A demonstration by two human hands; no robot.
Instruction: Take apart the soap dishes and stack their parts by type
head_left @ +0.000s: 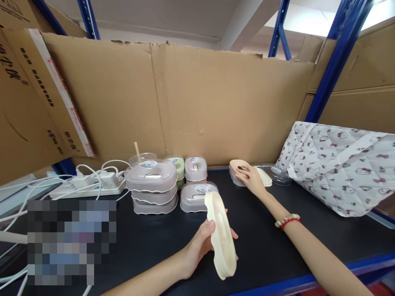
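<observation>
The black flat work surface (pixel 148 240) ends in front at a blue metal edge (pixel 376 263), over which the right forearm reaches, and behind at an upright brown cardboard panel (pixel 216 98). On the left, a white plastic power strip (pixel 89 190) with tangled cables and a pixelated patch take up the side; on the right, a white quilted bag with a cartoon print (pixel 345 172) narrows the room. A band of black surface separates the single grey oval box with a clear lid (pixel 191 203) from the right hand (pixel 251 179), and more of it lies between the two forearms. The tall stack of grey oval boxes (pixel 154 199) stands left of that single box, with a pair of small green boxes (pixel 180 166) and a smaller grey box (pixel 196 169) close behind.

The left hand (pixel 200 242) holds a cream oval plastic container with a wavy rim (pixel 224 238) near the front, tilted on its side with its long axis nearly upright. The thumb presses its left side while the other fingers wrap behind, tips showing at the right. The right arm stretches far forward, palm down, fingers spread over a peach oval container (pixel 236 164) near the panel; whether they pinch it cannot be told. A flat cream oval piece (pixel 266 177) and a clear plastic lid (pixel 277 174) lie just beside that hand.
</observation>
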